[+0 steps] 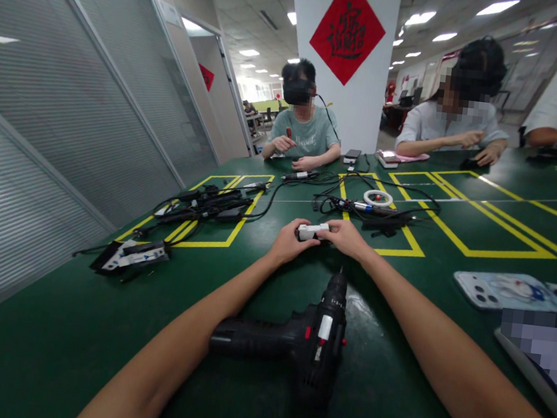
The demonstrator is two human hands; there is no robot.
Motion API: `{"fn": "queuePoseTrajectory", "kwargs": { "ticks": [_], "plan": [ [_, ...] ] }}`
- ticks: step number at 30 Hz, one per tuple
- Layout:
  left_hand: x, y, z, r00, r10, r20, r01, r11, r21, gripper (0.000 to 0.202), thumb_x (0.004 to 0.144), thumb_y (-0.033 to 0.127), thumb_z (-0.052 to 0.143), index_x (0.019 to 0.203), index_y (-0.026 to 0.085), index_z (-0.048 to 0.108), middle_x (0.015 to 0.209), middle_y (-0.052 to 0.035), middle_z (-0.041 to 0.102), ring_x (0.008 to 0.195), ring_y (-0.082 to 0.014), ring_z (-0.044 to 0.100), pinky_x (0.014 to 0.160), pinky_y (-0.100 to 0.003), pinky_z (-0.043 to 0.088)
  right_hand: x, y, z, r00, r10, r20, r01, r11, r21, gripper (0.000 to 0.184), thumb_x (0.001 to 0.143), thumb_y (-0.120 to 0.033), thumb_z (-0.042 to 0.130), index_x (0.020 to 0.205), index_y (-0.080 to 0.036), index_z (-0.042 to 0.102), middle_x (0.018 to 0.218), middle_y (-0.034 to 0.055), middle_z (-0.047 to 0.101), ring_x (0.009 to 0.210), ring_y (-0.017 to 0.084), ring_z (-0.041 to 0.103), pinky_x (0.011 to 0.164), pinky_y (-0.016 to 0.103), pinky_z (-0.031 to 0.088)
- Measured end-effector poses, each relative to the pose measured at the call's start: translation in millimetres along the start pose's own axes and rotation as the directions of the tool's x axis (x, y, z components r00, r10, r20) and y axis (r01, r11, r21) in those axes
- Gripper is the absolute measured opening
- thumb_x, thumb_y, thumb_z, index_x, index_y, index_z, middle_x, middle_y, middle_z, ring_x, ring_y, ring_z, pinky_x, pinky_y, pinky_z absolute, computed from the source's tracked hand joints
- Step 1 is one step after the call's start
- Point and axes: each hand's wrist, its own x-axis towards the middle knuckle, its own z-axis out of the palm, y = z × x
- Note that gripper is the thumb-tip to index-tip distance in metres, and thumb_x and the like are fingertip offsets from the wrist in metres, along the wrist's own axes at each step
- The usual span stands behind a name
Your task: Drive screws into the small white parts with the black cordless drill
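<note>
Between my two hands is a small white rectangular block (313,231) with some dark parts at its ends; its exact kind does not show. My left hand (289,242) grips its left end, thumb along the near side. The fingers of my right hand (348,238) are closed on its right end. Both hands are just above or resting on the green table; I cannot tell which. A black cordless drill (316,347) lies on its side between my forearms, its bit pointing away from me towards my hands.
Black cables (213,205) lie heaped on the left, near an opened black-and-white part (135,256). Ahead are more cables, a screwdriver-like tool (364,207) and a white ring (378,198). A phone (510,292) lies right. Yellow tape (504,255) marks the table (67,339). Several people sit opposite.
</note>
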Motion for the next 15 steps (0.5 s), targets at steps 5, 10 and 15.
{"fn": "queuePoseTrajectory", "kwargs": {
  "ticks": [5, 10, 15],
  "plan": [
    [2.9, -0.5, 2.1, 0.998, -0.033, 0.057, 0.034, 0.999, -0.014, 0.055, 0.073, 0.050, 0.070, 0.113, 0.015, 0.058, 0.101, -0.0074, 0.067, 0.084, -0.0193, 0.063, 0.073, -0.032, 0.052, 5.7, -11.4, -9.8, 0.966, 0.054, -0.254, -0.016, 0.988, 0.151, 0.045, 0.070, -0.057, 0.066, 0.077, -0.013, 0.068, 0.055, -0.0010, 0.056, 0.052, 0.012, 0.048, 0.052, 0.023, 0.037],
    [10.0, 3.3, -18.8, 0.981, -0.013, 0.192, 0.005, 0.999, 0.043, 0.055, 0.064, 0.049, 0.078, 0.108, 0.019, 0.065, 0.108, -0.0077, 0.065, 0.095, -0.0226, 0.062, 0.084, -0.036, 0.051, -7.5, 0.9, -20.9, 0.887, 0.189, -0.422, -0.096, 0.968, 0.231, 0.052, 0.067, -0.066, 0.064, 0.072, -0.014, 0.066, 0.048, -0.0011, 0.052, 0.049, 0.014, 0.049, 0.051, 0.025, 0.038],
    [-4.6, 19.1, -67.7, 0.953, -0.026, 0.301, -0.016, 0.991, 0.135, 0.057, 0.064, 0.049, 0.075, 0.112, 0.020, 0.066, 0.104, -0.0080, 0.066, 0.096, -0.0255, 0.061, 0.091, -0.039, 0.047, -15.8, 12.5, -24.1, 0.821, 0.267, -0.505, -0.135, 0.950, 0.283, 0.055, 0.066, -0.066, 0.065, 0.072, -0.012, 0.068, 0.048, -0.0014, 0.053, 0.049, 0.013, 0.049, 0.048, 0.024, 0.035]
  ]
}}
